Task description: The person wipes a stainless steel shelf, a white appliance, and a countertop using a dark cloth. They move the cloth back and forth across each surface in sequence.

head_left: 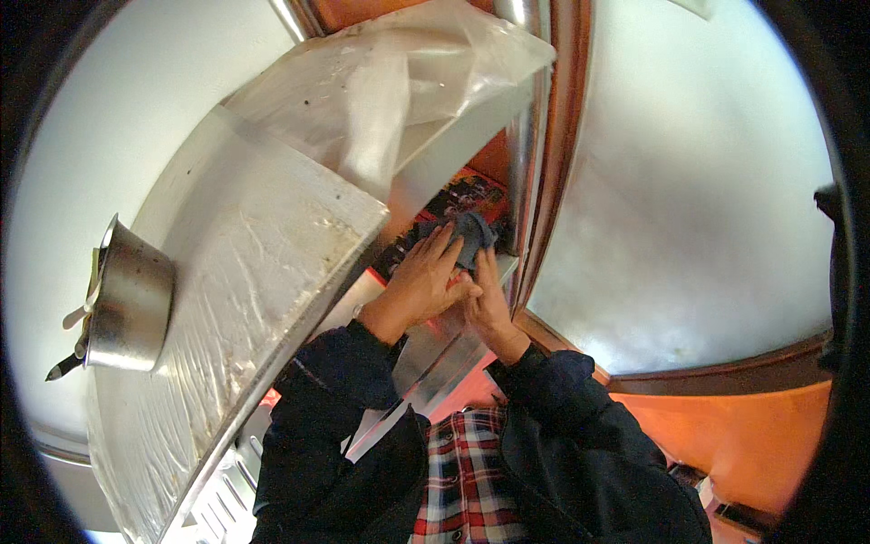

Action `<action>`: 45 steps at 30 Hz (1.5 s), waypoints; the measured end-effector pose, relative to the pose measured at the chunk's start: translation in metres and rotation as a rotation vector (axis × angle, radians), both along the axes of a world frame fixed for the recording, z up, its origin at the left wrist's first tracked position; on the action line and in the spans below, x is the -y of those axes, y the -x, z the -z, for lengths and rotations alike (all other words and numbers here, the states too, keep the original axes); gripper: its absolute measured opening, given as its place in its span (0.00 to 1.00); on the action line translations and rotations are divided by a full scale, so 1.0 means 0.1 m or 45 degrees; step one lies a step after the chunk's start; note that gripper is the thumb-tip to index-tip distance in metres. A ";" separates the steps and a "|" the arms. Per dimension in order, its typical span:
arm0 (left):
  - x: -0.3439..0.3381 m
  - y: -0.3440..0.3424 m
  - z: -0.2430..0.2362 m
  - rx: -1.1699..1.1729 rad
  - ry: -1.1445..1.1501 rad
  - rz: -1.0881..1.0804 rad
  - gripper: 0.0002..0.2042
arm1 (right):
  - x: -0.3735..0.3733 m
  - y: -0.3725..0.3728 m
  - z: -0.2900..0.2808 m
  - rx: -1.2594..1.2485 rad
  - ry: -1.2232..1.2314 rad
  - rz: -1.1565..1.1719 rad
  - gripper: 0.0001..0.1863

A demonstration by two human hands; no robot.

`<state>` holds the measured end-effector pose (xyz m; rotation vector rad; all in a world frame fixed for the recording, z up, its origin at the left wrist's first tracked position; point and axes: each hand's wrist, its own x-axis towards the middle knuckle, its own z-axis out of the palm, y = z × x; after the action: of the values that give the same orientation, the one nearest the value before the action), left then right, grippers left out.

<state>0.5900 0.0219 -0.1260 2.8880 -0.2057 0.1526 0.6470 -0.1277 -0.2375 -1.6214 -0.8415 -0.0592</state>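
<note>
A dark grey cloth (473, 238) is bunched up near the middle of the view, on a red and dark patterned surface (469, 189). Its left side is under the fingers of my left hand (421, 283), which reach forward over it. My right hand (490, 304) holds it from the near right, fingers pointing forward. Both hands are close together, thumbs nearly meeting, with the cloth gathered against their fingers. What lies beneath the cloth is hidden.
A plastic-covered counter (245, 208) rises close on my left. On it stands a steel pot (136, 304) holding utensils. A metal post (519, 181) and a brown-framed frosted panel (698, 199) stand at right. An orange wall panel (743, 435) is at lower right.
</note>
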 end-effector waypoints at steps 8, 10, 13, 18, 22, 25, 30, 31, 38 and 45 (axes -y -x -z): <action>0.13 0.94 -0.08 -0.111 -0.083 -0.014 0.49 | 0.16 0.77 0.21 0.071 0.106 -0.457 0.36; 0.20 1.14 -0.07 -0.095 -0.111 -0.057 0.48 | 0.18 0.87 0.20 0.120 0.254 -0.497 0.35; 0.38 1.30 -0.02 -0.061 -0.131 -0.191 0.48 | 0.23 0.81 0.16 -0.002 0.347 -0.440 0.32; 0.78 1.04 0.20 0.106 -0.059 -0.157 0.48 | 0.51 0.27 0.12 0.187 0.334 0.019 0.30; 0.98 0.50 0.52 0.137 0.017 -0.086 0.46 | 0.72 -0.10 0.32 0.082 0.343 0.262 0.27; 0.96 0.22 0.78 0.019 0.037 -0.132 0.46 | 0.76 -0.25 0.62 0.098 0.245 0.274 0.20; 0.89 0.46 0.97 -0.143 -0.031 -0.144 0.46 | 0.79 -0.07 0.99 -0.409 0.462 -0.249 0.14; 0.91 0.54 0.95 -0.129 0.003 -0.148 0.46 | 0.82 -0.05 0.97 -0.351 0.435 -0.363 0.15; 1.13 0.30 0.13 0.041 0.168 -0.274 0.47 | 1.19 -0.52 -0.29 0.094 0.338 -0.222 0.17; 1.58 -0.42 -1.17 0.910 0.013 -0.234 0.37 | 1.20 -1.12 -1.99 0.742 -0.138 0.272 0.27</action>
<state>0.6324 -0.1359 -0.0090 2.7079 -0.0559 1.2058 0.7589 -0.2479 -0.0385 -1.6038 -1.0746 -0.7440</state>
